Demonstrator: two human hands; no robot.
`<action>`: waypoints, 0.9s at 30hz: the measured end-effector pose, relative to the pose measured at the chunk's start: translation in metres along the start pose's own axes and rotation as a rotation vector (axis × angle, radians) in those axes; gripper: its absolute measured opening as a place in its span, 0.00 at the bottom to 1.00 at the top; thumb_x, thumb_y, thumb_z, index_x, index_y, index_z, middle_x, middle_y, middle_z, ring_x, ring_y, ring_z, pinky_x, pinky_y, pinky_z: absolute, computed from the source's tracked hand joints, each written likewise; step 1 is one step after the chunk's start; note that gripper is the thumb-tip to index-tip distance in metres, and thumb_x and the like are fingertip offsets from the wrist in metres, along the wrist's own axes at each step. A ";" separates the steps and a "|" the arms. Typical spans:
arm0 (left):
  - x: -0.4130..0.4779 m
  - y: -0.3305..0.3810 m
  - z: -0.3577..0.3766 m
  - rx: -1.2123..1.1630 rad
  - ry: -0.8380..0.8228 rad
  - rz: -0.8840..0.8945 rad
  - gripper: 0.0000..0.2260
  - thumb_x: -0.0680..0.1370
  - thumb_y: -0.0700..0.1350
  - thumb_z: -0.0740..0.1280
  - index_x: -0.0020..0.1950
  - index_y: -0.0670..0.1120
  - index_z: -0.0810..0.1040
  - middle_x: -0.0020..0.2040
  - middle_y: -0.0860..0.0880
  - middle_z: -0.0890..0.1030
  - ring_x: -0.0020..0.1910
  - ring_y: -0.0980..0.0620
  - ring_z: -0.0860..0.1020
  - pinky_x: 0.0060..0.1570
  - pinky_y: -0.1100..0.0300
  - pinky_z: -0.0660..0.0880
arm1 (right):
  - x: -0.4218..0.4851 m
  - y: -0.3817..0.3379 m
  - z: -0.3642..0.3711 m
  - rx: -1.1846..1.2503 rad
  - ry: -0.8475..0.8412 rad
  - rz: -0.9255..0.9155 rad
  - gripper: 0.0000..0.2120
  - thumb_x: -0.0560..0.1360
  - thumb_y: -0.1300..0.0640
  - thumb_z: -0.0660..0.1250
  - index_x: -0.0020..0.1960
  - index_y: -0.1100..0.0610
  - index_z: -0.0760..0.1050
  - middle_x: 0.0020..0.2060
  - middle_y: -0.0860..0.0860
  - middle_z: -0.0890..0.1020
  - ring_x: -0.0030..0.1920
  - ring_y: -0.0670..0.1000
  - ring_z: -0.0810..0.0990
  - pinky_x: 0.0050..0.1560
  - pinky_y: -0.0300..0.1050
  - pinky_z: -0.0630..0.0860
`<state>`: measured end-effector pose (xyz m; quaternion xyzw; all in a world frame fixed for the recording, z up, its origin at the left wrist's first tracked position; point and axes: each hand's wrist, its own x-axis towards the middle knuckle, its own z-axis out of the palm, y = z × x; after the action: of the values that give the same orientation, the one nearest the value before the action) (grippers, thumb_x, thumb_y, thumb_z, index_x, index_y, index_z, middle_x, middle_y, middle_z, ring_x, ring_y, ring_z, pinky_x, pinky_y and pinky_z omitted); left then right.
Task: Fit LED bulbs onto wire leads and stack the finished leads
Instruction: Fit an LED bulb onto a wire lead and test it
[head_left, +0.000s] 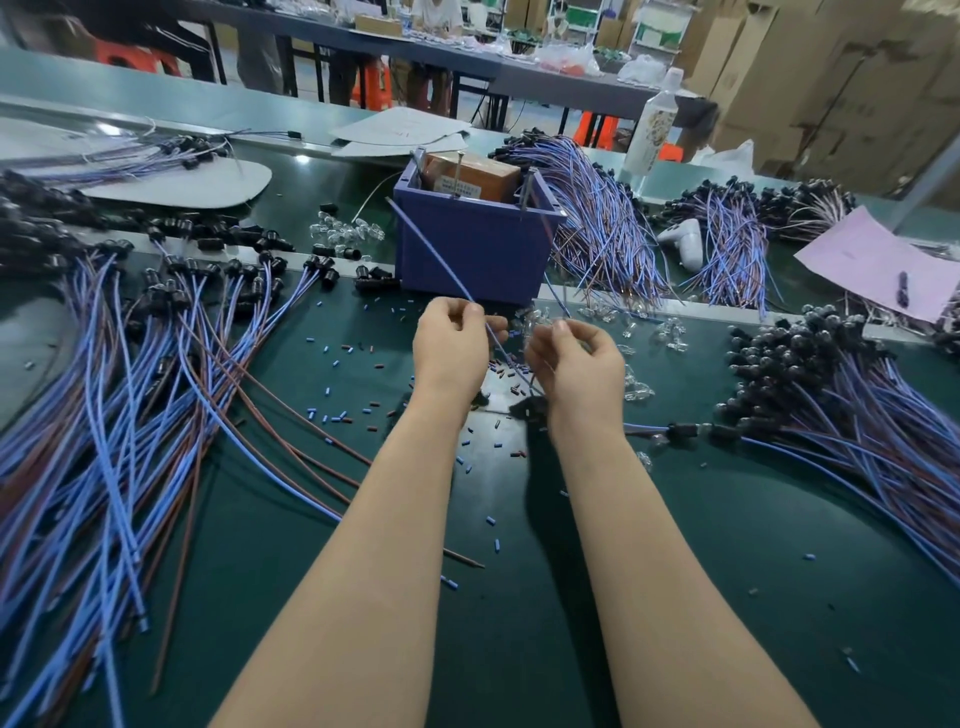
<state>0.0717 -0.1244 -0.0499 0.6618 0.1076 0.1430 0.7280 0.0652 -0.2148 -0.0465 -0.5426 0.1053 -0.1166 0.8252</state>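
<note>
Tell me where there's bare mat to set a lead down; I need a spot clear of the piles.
Barest mat lies nearest you, right of the right forearm, below the finished-lead stack; only stray insulation bits there. A smaller patch sits between the forearms. Crowded: wire leads fanned across the left, clear bulbs and the purple bin ahead.

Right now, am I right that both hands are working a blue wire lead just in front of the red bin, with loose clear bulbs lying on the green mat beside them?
Nearly, but the bin is purple-blue, not red, as the head view shows. The rest stands: the left hand and right hand work a blue wire lead just in front of it, with loose clear bulbs on the green mat beside them.
</note>
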 end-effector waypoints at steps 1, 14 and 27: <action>0.000 0.000 0.000 -0.044 0.011 -0.013 0.08 0.82 0.40 0.56 0.43 0.47 0.69 0.39 0.49 0.82 0.37 0.55 0.81 0.44 0.56 0.77 | 0.001 -0.001 -0.003 -0.058 0.009 -0.044 0.05 0.80 0.66 0.58 0.47 0.59 0.69 0.37 0.54 0.78 0.36 0.48 0.78 0.43 0.41 0.79; 0.004 -0.003 -0.003 0.209 -0.002 0.172 0.13 0.81 0.39 0.58 0.65 0.45 0.72 0.36 0.54 0.79 0.39 0.55 0.77 0.37 0.72 0.71 | 0.003 0.007 -0.002 -0.414 -0.077 -0.193 0.16 0.80 0.65 0.57 0.66 0.57 0.71 0.35 0.51 0.80 0.32 0.46 0.78 0.45 0.47 0.81; 0.010 -0.006 -0.002 0.259 -0.038 0.185 0.16 0.80 0.39 0.59 0.67 0.45 0.72 0.37 0.53 0.79 0.37 0.60 0.77 0.35 0.75 0.70 | 0.006 0.010 -0.002 -0.444 -0.125 -0.225 0.15 0.79 0.65 0.59 0.58 0.47 0.73 0.33 0.48 0.81 0.28 0.41 0.78 0.42 0.44 0.80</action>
<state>0.0810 -0.1191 -0.0562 0.7597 0.0501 0.1820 0.6223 0.0712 -0.2141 -0.0570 -0.7248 0.0162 -0.1481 0.6726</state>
